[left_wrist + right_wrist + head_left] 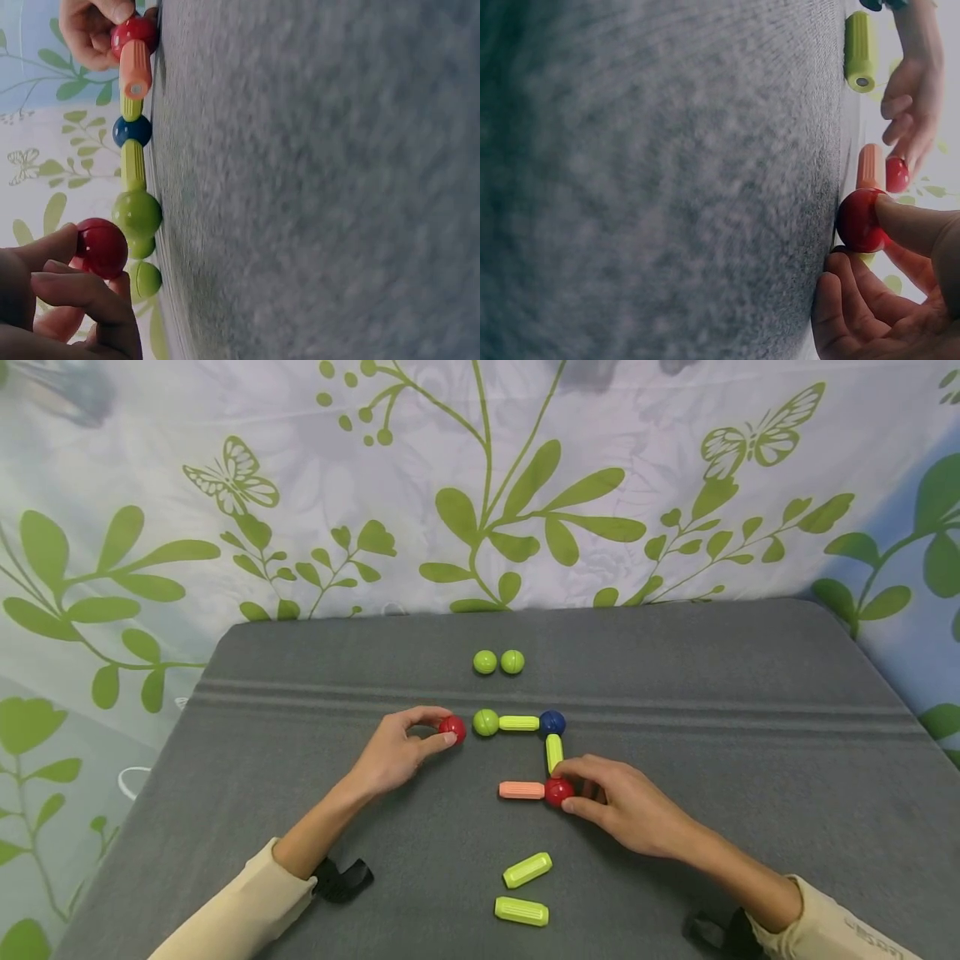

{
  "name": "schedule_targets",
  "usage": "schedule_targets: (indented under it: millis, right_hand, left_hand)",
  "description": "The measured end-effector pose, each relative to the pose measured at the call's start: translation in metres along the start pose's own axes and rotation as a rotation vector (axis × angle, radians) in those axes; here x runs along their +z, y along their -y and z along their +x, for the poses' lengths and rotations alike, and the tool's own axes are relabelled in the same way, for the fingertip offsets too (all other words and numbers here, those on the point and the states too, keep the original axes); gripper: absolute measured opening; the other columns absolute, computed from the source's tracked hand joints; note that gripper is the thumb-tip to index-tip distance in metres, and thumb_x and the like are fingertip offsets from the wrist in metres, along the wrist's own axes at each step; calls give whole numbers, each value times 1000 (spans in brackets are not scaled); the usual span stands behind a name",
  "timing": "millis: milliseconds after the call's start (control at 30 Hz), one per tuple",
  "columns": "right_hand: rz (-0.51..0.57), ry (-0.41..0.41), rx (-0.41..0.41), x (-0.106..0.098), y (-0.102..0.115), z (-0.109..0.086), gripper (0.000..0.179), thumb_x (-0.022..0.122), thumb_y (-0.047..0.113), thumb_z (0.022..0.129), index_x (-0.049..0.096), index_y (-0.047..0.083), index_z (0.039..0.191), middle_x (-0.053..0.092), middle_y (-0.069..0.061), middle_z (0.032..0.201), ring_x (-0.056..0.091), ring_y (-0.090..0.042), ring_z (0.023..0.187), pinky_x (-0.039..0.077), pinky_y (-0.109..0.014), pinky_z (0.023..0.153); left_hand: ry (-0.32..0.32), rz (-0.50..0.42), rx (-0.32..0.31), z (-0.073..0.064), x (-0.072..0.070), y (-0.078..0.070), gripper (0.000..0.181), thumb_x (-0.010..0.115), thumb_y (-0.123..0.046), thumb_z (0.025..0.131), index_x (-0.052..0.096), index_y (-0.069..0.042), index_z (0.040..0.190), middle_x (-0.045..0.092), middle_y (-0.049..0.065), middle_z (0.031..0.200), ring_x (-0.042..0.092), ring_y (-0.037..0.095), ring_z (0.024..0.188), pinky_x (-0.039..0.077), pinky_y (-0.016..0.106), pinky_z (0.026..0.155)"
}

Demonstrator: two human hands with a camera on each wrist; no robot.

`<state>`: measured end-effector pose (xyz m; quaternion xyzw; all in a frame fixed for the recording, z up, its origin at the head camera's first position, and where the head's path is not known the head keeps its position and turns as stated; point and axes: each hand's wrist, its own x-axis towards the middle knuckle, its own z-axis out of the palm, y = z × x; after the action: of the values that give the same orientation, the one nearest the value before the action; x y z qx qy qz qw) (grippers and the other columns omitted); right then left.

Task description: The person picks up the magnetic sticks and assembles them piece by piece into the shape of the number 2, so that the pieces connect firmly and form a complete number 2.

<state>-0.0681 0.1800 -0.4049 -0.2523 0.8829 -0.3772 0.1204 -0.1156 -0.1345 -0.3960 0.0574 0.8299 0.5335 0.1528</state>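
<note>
My left hand [395, 750] pinches a red ball [103, 247] between thumb and fingers, just left of a green ball [486, 722]. A yellow-green rod [519, 723] joins that green ball to a dark blue ball [552, 722]. From the blue ball a second yellow-green rod [554, 752] runs toward the near side, to another red ball [558, 792]. My right hand [630, 806] holds this red ball between thumb and fingers. An orange rod [521, 790] points left from it, its outer end free with a round metal-looking spot in the left wrist view.
Two loose green balls [512, 662] sit side by side farther back on the grey table [750, 693]. Nearer me lie two loose yellow-green rods, one slanted [527, 870] and one nearly level [522, 911]. A leaf-patterned cloth [405, 485] hangs behind the table.
</note>
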Motion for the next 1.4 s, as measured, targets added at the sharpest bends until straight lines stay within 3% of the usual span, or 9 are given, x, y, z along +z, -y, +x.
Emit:
schedule_targets:
  millis: [267,533,733,1400]
  right_hand:
    - [5,0,0,0,-1,0,28,72,17,92,66,17,119,60,11,95,54,-6,74,46,-26,62]
    - [8,11,9,1,-1,0,28,71,16,93,66,17,120,59,12,94,54,-7,74,46,-26,62]
    - [-1,7,3,1,0,0,28,71,16,93,66,17,120,59,12,93,54,-6,73,46,-26,62]
    - [-10,6,8,2,0,0,29,71,16,92,65,16,121,59,12,95,54,-6,74,46,-26,62]
  left_hand:
    - [95,113,48,-5,16,0,34,75,-19,90,67,-10,122,64,5,110,36,10,50,30,25,46]
    - [197,109,101,-10,24,2,32,75,-18,90,68,-7,120,63,3,106,38,10,50,32,23,47]
    - [249,111,103,-13,28,2,32,74,-18,91,67,-6,120,63,4,106,37,9,50,33,23,47]
    - [263,151,93,-16,32,3,34,75,-19,90,67,-6,120,64,4,106,41,8,53,34,22,49]
